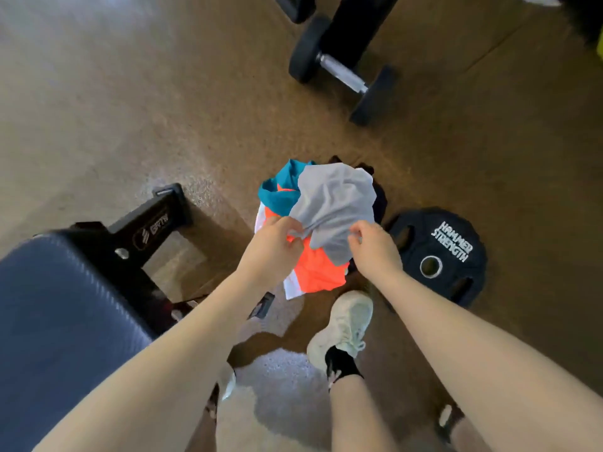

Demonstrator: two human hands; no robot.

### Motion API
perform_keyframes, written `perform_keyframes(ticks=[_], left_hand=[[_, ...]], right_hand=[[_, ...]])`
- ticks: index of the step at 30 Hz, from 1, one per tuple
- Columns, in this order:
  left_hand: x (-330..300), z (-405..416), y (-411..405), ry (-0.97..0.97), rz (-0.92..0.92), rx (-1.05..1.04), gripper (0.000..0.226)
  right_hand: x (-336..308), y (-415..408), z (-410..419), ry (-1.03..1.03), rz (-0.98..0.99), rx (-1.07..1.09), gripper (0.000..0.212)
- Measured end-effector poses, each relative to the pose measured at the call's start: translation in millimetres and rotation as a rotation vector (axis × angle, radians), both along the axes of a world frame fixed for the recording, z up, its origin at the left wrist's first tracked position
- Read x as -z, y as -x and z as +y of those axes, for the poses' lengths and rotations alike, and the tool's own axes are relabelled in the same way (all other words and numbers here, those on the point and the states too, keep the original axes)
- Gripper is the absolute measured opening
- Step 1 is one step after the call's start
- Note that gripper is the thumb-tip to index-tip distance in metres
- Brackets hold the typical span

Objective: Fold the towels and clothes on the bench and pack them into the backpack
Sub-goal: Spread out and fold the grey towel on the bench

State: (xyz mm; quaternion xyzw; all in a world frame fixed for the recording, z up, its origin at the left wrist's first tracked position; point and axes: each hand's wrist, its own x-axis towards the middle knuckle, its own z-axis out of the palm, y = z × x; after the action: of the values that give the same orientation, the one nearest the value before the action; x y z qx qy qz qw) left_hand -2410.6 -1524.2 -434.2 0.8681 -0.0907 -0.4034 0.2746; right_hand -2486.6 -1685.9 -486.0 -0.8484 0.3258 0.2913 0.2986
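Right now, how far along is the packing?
Done: the bench pad in view is bare. In hand: left hand and right hand pinch the grey cloth over the orange-teal garment. Left: the dark backpack is mostly hidden; packing unconfirmed.

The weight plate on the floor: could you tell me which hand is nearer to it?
Right. The right hand is just beside the weight plate; the left hand is farther off, across the grey cloth.

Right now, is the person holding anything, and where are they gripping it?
Yes: a grey cloth. The left hand and right hand each pinch its near edge, one at each side, fingers curled.
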Motion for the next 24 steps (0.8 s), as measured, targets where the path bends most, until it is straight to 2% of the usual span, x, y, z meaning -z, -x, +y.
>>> perform_keyframes(ticks=[4, 7, 8, 10, 12, 15, 19, 24], left_hand=[[60, -5, -3, -0.043, -0.042, 0.001, 0.029], [85, -6, -1, -0.032, -0.054, 0.011, 0.028], [91, -6, 0, -0.028, -0.056, 0.006, 0.028], [99, -5, 3, -0.027, -0.058, -0.019, 0.029], [101, -5, 5, -0.028, -0.058, -0.053, 0.029], [86, -3, 8, -0.010, -0.043, -0.088, 0.027], [29, 0, 9, 0.021, -0.033, -0.077, 0.026], [-65, 21, 12, 0.191, -0.030, -0.056, 0.033]], right_hand=[[68, -12, -13, 0.141, -0.042, -0.097, 0.037], [101, -18, -16, 0.195, -0.023, 0.014, 0.057], [110, -20, -17, 0.181, 0.006, 0.046, 0.058], [126, -21, -21, 0.162, 0.024, 0.058, 0.040], [127, -18, -24, 0.119, -0.052, 0.076, 0.019], [97, -8, -25, 0.043, -0.163, 0.048, 0.014], [19, -3, -22, -0.051, -0.313, 0.074, 0.013], [-112, -14, 2, -0.377, -0.368, 0.230, 0.010]])
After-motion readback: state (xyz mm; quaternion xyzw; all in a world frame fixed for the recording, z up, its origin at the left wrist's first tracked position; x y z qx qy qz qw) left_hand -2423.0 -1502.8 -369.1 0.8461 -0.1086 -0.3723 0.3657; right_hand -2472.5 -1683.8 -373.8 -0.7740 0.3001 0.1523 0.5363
